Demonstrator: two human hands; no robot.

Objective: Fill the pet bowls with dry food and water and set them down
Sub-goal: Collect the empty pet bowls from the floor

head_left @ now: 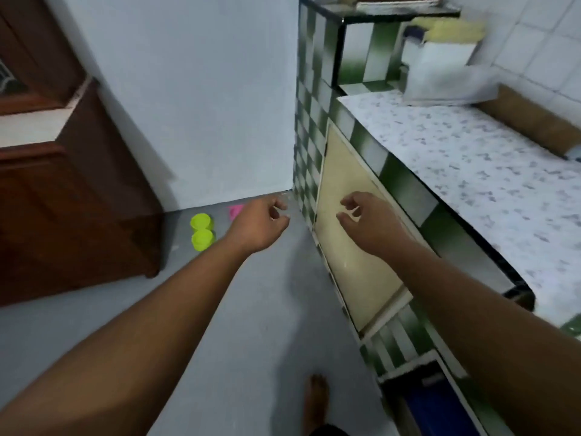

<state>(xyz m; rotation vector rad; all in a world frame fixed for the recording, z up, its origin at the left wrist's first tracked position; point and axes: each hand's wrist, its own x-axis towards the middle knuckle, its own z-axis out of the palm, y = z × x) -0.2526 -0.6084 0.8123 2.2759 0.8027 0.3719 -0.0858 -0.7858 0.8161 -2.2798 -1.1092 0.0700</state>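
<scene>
While the left hand (261, 221) and right hand (361, 220) hang loose and empty, two green bowls (201, 231) sit on the floor (251, 309) left of them; I can't tell whether they're filled.

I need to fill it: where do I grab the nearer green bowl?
Probably pinch the rim of the nearer green bowl from above, on its right: it seems upright, the other green bowl sits close behind and the cabinet stands left.

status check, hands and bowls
Left hand, right hand: both open, empty. Green bowls on floor, untouched. Pink item partly behind left hand.
</scene>
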